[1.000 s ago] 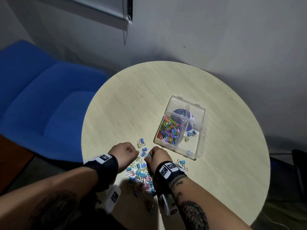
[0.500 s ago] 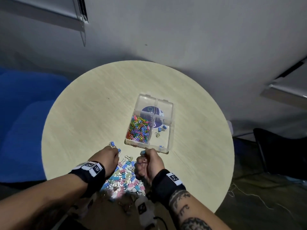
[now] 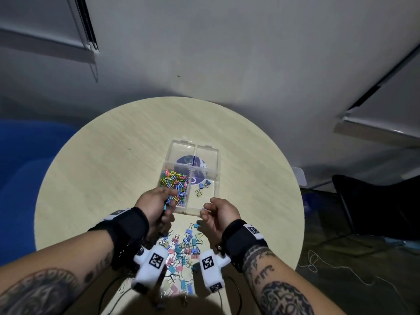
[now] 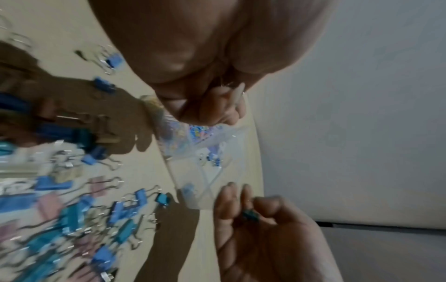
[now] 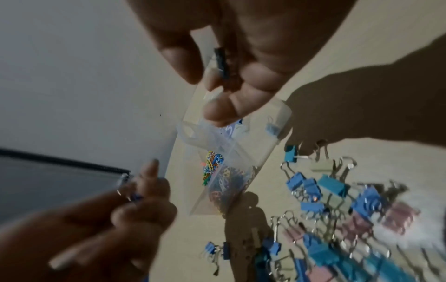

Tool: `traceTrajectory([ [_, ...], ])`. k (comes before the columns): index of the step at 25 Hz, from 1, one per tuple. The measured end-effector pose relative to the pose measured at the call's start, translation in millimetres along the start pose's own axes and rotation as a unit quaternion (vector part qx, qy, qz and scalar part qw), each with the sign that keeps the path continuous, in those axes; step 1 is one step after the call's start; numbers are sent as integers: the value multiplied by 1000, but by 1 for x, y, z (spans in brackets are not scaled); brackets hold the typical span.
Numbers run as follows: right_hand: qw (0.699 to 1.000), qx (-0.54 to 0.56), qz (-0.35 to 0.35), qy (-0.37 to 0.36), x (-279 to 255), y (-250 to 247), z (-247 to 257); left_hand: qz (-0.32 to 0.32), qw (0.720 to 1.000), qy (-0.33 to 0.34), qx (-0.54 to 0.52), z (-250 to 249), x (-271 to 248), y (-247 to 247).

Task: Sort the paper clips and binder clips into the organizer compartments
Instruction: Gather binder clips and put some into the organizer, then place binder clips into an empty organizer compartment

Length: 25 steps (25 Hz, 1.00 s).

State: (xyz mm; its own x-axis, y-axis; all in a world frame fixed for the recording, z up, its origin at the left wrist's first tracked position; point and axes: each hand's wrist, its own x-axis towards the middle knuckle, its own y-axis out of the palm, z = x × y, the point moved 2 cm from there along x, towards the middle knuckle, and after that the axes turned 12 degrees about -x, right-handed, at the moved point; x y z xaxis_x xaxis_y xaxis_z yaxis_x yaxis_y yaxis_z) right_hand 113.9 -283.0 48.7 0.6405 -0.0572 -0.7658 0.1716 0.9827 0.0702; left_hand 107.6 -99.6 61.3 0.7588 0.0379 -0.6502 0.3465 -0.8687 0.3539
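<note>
A clear four-compartment organizer (image 3: 205, 153) stands on the round table (image 3: 102, 169). Its near-left compartment holds coloured paper clips (image 3: 176, 184); the near-right one holds a few binder clips (image 3: 203, 186). A pile of blue, teal and pink binder clips (image 3: 184, 246) lies in front of it. My left hand (image 3: 164, 201) hovers over the organizer's near-left corner and pinches a blue binder clip (image 5: 136, 196). My right hand (image 3: 208, 211) is at the near-right corner and pinches a dark blue binder clip (image 5: 220, 59), also seen as a teal clip (image 4: 251, 216).
A blue upholstered chair (image 3: 25, 178) stands left of the table. A black seat (image 3: 375, 208) and a loose white cord (image 3: 318, 267) on the floor are to the right. The wall rises just behind the table. Bare tabletop lies left of and beyond the organizer.
Both hands rose from the binder clip pile and moved forward to the organizer's near edge, each carrying a clip. The head view swung right and tilted.
</note>
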Motion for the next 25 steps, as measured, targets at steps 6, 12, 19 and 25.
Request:
traceTrajectory([
  [6, 992, -121, -14, -9, 15, 3, 29, 28, 996, -2, 85, -19, 10, 67],
  [12, 994, -88, -42, -57, 12, -3, 12, -11, 987, 23, 157, -25, 30, 98],
  [19, 991, -84, -20, -106, 3, -22, -1, 21, 986, 24, 165, -18, 31, 90],
  [25, 992, -94, -49, -67, 7, -26, -26, 55, 978, 32, 198, -18, 6, 38],
])
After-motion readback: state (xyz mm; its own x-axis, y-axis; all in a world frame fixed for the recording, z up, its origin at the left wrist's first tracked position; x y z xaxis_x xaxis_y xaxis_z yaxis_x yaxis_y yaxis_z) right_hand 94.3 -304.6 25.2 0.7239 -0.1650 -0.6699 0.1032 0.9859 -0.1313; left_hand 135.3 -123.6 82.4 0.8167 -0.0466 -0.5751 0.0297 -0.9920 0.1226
